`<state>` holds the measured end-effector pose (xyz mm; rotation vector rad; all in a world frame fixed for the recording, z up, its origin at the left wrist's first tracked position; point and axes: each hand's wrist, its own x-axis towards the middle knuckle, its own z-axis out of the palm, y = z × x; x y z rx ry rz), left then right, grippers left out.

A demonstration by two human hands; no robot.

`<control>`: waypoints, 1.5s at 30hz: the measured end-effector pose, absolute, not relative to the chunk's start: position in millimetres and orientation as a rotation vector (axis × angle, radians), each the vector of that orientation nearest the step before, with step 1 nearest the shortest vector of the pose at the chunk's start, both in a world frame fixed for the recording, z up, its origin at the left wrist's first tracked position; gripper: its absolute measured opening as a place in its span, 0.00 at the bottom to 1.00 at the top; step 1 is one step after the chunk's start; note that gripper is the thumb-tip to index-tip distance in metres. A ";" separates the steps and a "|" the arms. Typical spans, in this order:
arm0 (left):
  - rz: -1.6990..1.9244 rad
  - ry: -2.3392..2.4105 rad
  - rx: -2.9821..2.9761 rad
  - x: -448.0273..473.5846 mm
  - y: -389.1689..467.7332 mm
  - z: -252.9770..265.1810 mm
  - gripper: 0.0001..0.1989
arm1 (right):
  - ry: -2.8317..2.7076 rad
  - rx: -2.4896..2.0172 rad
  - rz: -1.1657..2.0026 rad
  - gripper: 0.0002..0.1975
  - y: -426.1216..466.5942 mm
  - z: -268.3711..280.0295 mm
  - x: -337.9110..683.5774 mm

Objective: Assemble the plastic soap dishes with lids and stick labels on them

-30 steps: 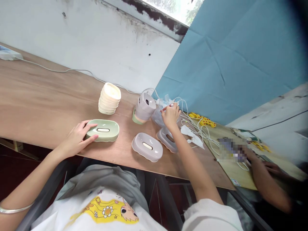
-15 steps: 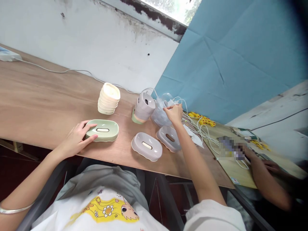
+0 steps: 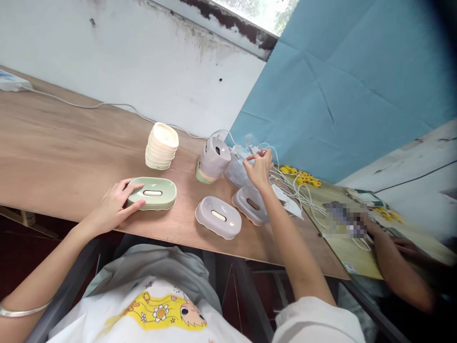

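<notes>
Left hand (image 3: 116, 205) laid flat, fingers spread, over the near end of a green dish (image 3: 153, 193) lying on the bench (image 3: 57, 143), resting on it rather than gripping. Right hand (image 3: 257, 166) reaching farther out, fingertips pinched on a small piece at the mouth of a clear plastic bag (image 3: 238, 166); too small to identify. Between the two, a grey dish (image 3: 218, 217) with a pale slot insert, and a second grey dish (image 3: 252, 205) just below the right wrist. Beyond, a cream stack (image 3: 162, 146) and a tilted grey stack (image 3: 213, 159), white cables (image 3: 296, 190) trailing to the right. At far right, another person's arm (image 3: 396, 271). Best handled, by the look of it, with a light pinch, lifting the piece clear of the bag film and cables while keeping the green dish steadied flat.
</notes>
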<state>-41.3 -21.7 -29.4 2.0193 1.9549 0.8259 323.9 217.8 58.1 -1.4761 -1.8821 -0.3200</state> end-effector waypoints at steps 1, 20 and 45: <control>0.835 1.952 2.021 -41.7 -21.8 -29.9 0.31 | -1.865 -1.449 -0.330 0.10 217.5 58.8 325.2; 0.957 1.648 3.297 12.8 -0.5 53.6 0.29 | -1.679 -0.854 1.056 0.08 37.2 78.1 255.6; 0.350 1.937 2.475 -35.7 6.8 28.3 0.42 | -1.924 -1.390 0.943 0.28 58.5 19.1 342.1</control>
